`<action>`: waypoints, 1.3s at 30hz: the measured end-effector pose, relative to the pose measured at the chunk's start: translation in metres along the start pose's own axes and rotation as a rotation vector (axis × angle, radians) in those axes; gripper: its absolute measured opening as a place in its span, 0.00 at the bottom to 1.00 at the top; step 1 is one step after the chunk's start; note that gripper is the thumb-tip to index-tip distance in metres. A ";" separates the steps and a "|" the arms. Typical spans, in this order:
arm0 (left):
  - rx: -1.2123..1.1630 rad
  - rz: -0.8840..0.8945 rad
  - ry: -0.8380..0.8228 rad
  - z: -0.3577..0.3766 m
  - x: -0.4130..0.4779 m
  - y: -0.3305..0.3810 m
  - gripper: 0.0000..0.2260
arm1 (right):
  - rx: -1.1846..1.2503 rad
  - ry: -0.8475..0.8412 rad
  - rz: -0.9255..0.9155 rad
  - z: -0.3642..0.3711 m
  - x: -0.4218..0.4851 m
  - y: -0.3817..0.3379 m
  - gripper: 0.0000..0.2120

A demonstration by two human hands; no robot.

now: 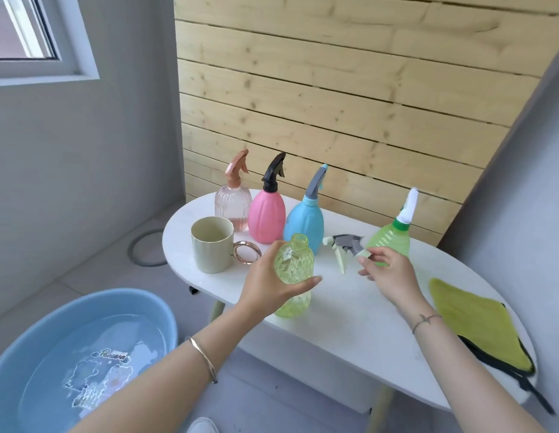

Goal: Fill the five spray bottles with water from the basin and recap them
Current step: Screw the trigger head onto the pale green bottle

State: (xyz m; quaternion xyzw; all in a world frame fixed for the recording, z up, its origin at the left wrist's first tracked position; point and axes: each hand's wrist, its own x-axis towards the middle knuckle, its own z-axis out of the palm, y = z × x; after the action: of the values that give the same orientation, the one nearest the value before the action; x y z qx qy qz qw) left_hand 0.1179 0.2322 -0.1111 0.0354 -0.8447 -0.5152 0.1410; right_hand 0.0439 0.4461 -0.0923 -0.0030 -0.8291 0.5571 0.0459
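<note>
One blue basin [84, 354] of water sits on the floor, below and left of the left hand [272, 282], which grips an uncapped yellow-green bottle [295, 267] at the near edge of the white oval table [334, 323]. The right hand [387, 273] pinches a grey spray head [350, 243] (its tube lies on the tabletop), and a yellow cloth [478, 320] lies to its right. Beyond both hands stand a mug [212, 245] and four capped bottles [267, 217], backed by a wooden plank wall [334, 89].
</note>
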 end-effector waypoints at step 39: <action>-0.063 0.041 -0.107 0.042 0.013 0.007 0.35 | 0.790 -0.283 -0.148 0.009 0.000 -0.128 0.09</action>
State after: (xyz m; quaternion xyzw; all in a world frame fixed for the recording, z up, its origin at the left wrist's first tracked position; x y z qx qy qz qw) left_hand 0.0950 0.2687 -0.1203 -0.0136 -0.8350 -0.5395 0.1073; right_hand 0.0486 0.3892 0.0228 0.1510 -0.5481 0.8221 -0.0309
